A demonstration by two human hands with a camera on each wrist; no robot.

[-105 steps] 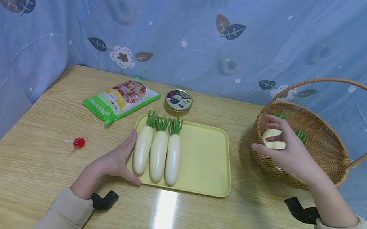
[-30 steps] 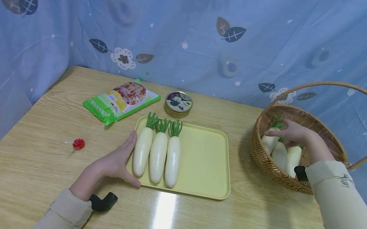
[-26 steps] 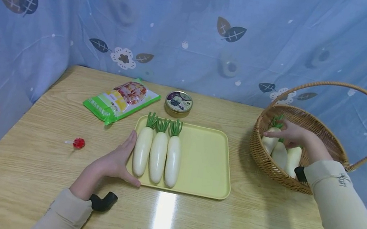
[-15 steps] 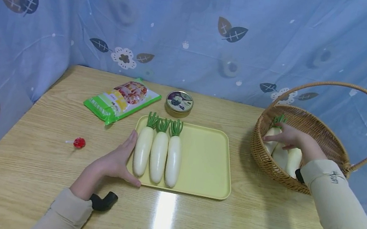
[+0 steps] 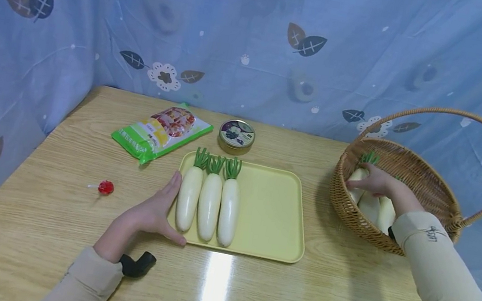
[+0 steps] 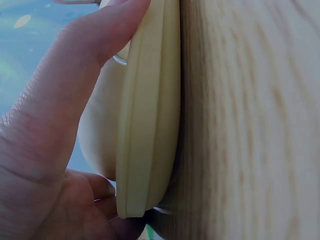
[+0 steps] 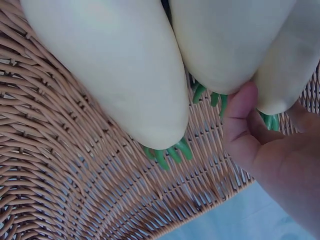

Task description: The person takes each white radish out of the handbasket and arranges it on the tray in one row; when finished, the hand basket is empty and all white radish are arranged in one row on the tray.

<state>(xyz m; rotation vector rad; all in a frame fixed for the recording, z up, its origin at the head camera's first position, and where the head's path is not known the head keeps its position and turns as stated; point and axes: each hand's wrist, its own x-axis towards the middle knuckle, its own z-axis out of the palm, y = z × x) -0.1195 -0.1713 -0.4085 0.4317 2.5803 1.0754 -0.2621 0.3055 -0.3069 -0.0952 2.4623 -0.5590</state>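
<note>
Three white radishes (image 5: pixel 209 207) with green tops lie side by side on a yellow tray (image 5: pixel 271 213). At the tray's front left corner, my left hand (image 5: pixel 150 212) holds the rim, thumb at the front edge and fingers along the left side. The left wrist view shows this tray edge (image 6: pixel 142 125) close up. Inside the wicker basket (image 5: pixel 355 218), my right hand (image 5: pixel 380 183) grips the leftmost white radish (image 5: pixel 357 182) between thumb and fingers. Two more radishes (image 7: pixel 115 70) lie beside it. The right wrist view shows my right hand (image 7: pixel 275 145) partly behind the gripped radish (image 7: pixel 290 65).
A green and white food packet (image 5: pixel 162 131) and a round tin (image 5: pixel 236 135) are behind the tray. A red lollipop (image 5: pixel 105 187) lies to the left on the wooden table (image 5: pixel 274 298). The basket's tall handle (image 5: pixel 464 113) arches over its opening. A blue patterned curtain (image 5: pixel 242 24) encloses the back.
My right hand has gone from above the basket's left rim down into it, and its thumb and fingers have closed on the leftmost radish. The left hand stays on the tray.
</note>
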